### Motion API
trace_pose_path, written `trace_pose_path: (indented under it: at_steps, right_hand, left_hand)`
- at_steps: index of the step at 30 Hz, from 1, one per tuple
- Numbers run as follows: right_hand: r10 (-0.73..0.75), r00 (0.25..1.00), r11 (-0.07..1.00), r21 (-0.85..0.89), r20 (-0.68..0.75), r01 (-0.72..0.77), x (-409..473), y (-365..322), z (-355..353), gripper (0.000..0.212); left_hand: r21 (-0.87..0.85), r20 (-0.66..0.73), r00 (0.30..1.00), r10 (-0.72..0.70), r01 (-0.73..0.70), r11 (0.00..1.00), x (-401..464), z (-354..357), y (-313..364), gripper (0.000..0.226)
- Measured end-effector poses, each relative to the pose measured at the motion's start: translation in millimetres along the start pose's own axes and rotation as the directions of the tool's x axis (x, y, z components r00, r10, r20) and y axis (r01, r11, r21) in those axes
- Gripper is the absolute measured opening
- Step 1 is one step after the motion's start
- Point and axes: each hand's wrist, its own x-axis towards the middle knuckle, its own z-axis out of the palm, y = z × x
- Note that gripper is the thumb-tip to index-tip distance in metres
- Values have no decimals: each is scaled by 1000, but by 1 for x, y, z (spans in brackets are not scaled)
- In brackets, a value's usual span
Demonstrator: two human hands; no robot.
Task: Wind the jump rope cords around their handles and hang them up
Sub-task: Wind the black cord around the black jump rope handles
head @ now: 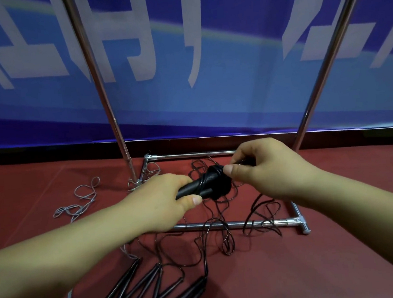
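Observation:
My left hand [165, 201] grips a pair of black jump rope handles [194, 187] held side by side above the floor. A thick bundle of black cord [218, 182] is wound around their far end. My right hand [262, 169] pinches the cord at that bundle between thumb and fingers. Loose black cords [225, 232] lie tangled on the red floor below. Several more black handles [156, 287] rest on the floor near me. A grey cord [80, 203] lies in loops at the left.
A metal rack stands ahead, with two slanted uprights [105, 104] [322, 71] and a base frame [246, 223] on the red floor; cords drape over its front bar. A blue banner [205, 52] with white characters hangs behind it.

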Motion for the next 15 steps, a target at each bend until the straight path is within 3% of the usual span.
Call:
trace_pose_path:
  at_steps: [6,15]
  right_hand:
    - [-71,997,990,-128,-35,66,-1,5,-3,20]
    - [-12,984,989,145,176,-14,-3,11,-11,16]
  left_hand:
    - [-84,174,975,141,-128,988,-6,-4,8,17]
    - [15,194,953,231,-239,971,-17,-3,11,15]
